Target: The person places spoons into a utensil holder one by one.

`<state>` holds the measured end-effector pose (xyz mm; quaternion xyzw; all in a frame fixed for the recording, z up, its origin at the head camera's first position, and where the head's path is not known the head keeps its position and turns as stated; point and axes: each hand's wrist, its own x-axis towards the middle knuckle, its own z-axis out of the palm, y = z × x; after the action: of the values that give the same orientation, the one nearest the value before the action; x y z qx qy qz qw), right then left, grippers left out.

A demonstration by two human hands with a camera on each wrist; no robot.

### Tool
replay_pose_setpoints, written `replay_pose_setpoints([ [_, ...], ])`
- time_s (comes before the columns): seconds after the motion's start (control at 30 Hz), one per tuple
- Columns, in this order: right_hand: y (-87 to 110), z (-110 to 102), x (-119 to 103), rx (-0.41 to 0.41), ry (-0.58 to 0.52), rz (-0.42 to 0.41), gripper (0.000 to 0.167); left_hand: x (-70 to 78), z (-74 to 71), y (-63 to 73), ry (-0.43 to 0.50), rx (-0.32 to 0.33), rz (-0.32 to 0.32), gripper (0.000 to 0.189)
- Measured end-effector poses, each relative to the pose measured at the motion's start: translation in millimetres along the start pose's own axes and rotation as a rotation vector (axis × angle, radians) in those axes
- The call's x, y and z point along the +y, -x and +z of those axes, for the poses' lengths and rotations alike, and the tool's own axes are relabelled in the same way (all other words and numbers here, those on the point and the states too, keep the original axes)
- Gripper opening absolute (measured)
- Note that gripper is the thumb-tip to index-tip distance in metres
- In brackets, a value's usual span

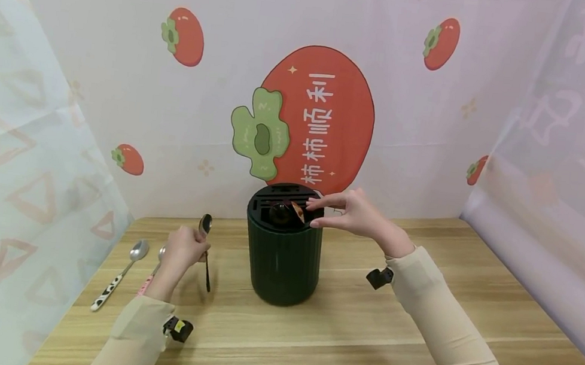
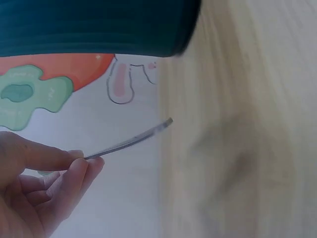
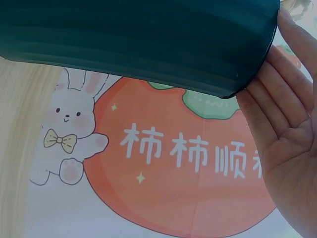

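Note:
My left hand (image 1: 184, 247) pinches a metal spoon (image 1: 205, 224) left of the dark green utensil holder (image 1: 282, 269). The spoon's bowl points up and its thin handle (image 2: 133, 141) hangs down. At the holder's right rim is my right hand (image 1: 351, 213), its fingers mostly straight and reaching over the opening. In the right wrist view the fingers (image 3: 285, 84) lie against the holder's edge. A dark round utensil head (image 1: 280, 213) and a brown, spoon-like piece (image 1: 297, 211) show in the opening; whether a fingertip touches the brown piece is unclear.
On the wooden table (image 1: 350, 345), a spoon with a black-and-white handle (image 1: 108, 293) lies at the left. Beside it, a pink-handled spoon (image 1: 146, 284) is partly covered by my left hand. Behind the holder hangs a cloth backdrop (image 1: 236, 13) printed with persimmons.

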<state>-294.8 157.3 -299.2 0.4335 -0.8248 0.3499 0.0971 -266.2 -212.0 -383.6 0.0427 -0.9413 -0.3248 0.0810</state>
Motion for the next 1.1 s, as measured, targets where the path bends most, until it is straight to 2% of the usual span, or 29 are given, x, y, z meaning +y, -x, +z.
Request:
replay_pose_setpoints([
  [0.47,-1.1,-1.3,-0.4,0.003,0.021,-0.017,0.030,23.5,-9.2,5.5,0.043,0.046,0.078,0.012],
  [0.7,-0.6,-1.3,-2.2,0.000,-0.002,-0.007,0.030,33.4,-14.0,10.1,0.042,0.044,0.076,0.014],
  [1.1,-0.2,-0.6,-2.5,0.009,0.010,-0.014,0.030,46.3,-18.4,16.1,0.058,0.097,0.113,0.010],
])
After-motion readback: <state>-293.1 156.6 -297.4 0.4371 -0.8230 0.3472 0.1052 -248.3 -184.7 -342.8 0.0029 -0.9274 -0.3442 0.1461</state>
